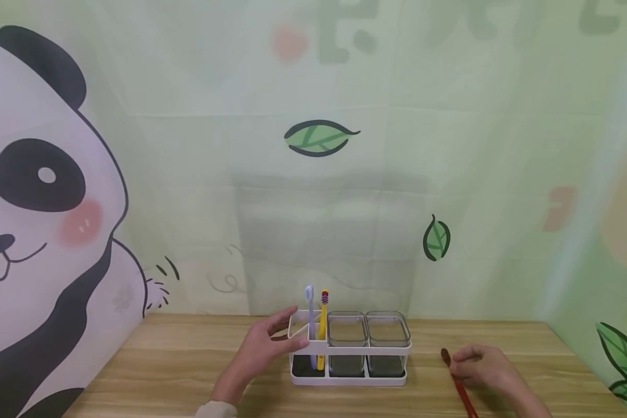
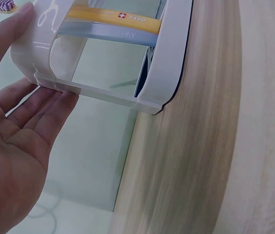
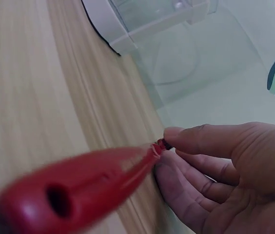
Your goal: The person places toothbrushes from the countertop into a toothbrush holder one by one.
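Observation:
A white toothbrush holder (image 1: 352,351) stands on the table, its left end gripped by my left hand (image 1: 258,351). In the left wrist view the thumb lies on the front band and the fingers (image 2: 54,105) reach along its side. A pale purple toothbrush (image 1: 311,319) and a yellow toothbrush (image 1: 322,325) stand upright in the holder's left section. To the right, my right hand (image 1: 483,367) pinches a red toothbrush (image 1: 462,397) close below its dark head. Its thick handle end, with a hole, points toward the camera in the right wrist view.
Two square clear cups, one in the middle (image 1: 347,346) and one on the right (image 1: 389,346), sit in the holder. The wooden table (image 1: 167,360) meets a pale green cloth backdrop (image 1: 475,174) printed with a panda and leaves.

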A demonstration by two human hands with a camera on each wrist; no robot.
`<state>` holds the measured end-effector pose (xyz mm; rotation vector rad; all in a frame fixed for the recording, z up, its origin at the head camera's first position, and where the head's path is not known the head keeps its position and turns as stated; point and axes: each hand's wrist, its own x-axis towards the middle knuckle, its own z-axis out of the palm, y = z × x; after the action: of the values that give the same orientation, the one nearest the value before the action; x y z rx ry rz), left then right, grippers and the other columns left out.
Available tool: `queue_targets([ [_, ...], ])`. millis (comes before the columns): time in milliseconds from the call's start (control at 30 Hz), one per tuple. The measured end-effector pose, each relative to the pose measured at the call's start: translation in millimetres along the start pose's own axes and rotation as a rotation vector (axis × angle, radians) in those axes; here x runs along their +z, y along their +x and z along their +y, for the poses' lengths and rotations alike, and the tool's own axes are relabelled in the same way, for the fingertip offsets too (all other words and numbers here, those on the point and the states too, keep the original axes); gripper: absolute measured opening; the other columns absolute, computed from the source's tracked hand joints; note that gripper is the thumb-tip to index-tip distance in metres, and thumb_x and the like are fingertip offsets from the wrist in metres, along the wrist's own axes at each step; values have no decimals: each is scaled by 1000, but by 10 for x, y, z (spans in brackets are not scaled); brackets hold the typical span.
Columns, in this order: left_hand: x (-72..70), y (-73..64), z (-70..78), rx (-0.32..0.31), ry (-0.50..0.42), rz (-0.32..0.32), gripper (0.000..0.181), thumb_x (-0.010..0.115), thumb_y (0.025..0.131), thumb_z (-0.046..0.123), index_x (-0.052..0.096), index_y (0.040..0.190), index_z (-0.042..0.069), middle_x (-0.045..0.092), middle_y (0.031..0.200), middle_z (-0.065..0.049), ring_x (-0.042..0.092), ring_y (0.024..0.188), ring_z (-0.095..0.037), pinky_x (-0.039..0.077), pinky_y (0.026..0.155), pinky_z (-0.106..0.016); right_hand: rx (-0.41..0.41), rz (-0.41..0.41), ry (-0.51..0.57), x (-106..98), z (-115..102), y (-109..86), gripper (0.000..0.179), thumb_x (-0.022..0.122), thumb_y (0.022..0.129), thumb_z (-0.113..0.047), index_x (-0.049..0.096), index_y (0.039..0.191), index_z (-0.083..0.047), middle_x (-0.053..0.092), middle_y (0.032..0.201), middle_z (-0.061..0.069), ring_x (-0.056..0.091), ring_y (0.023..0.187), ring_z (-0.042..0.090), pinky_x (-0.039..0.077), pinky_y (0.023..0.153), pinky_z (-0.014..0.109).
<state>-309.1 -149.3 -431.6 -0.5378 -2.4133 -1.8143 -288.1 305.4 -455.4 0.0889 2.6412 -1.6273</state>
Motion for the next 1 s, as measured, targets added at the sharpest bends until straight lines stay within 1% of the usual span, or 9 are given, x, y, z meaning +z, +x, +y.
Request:
queue_targets([
  [33,0,0,-1,2,1,-1,75,89,90,25,55,153,1,60,147,-25,59,133,-45,53,106,-53,-15,1,-11,4,8,-2,22,77,90,4,67,106,16,76,89,13,74,83,26,64,72,38],
  [200,3,8,-11,6,2,-2,76,89,89,25,55,153,1,60,147,-25,59,133,-45,53,106,-53,-24,20,-60,25,18,-1,21,79,86,6,68,102,15,74,85,10,72,78,24,63,68,35],
  [267,5,12,-15,6,0,-2,76,89,89,25,55,153,1,60,147,-24,59,133,-45,53,106,-53,-5,36,-73,36,12,0,21,80,85,6,69,101,13,72,84,8,71,76,23,62,67,34],
  [400,11,16,-18,6,-7,-4,74,89,89,25,56,152,2,60,146,-24,59,133,-44,53,106,-52,-3,44,-115,40,17,-6,21,81,84,5,68,99,12,71,83,8,70,76,23,62,67,35],
  [500,16,13,-16,-2,-11,-5,75,89,89,26,56,153,3,60,147,-23,59,133,-44,53,106,-52,20,59,-142,42,2,0,22,83,84,2,69,99,11,71,85,7,71,77,23,62,68,36],
  [633,12,15,-16,-23,2,-6,77,89,89,30,55,154,6,59,149,-21,57,135,-43,53,107,-53,30,70,-147,48,-7,8,22,83,84,2,69,97,11,71,88,9,72,78,23,63,69,37],
  [733,8,16,-21,-30,8,-7,77,89,89,31,55,154,7,58,150,-21,57,136,-43,52,107,-53,16,73,-155,58,-3,1,21,83,83,2,70,96,11,71,88,9,71,78,24,63,69,37],
  [833,10,8,-16,-25,7,-1,76,89,89,30,56,154,7,58,150,-21,58,135,-44,53,106,-53,11,74,-164,67,-8,-7,20,83,83,1,71,95,10,71,88,8,71,79,24,63,69,37],
  [1000,14,-4,-4,-15,18,12,75,89,89,28,57,153,7,58,150,-22,59,134,-44,53,105,-55,19,63,-174,62,-19,-6,19,81,85,0,74,99,10,73,90,7,72,80,24,63,70,38],
])
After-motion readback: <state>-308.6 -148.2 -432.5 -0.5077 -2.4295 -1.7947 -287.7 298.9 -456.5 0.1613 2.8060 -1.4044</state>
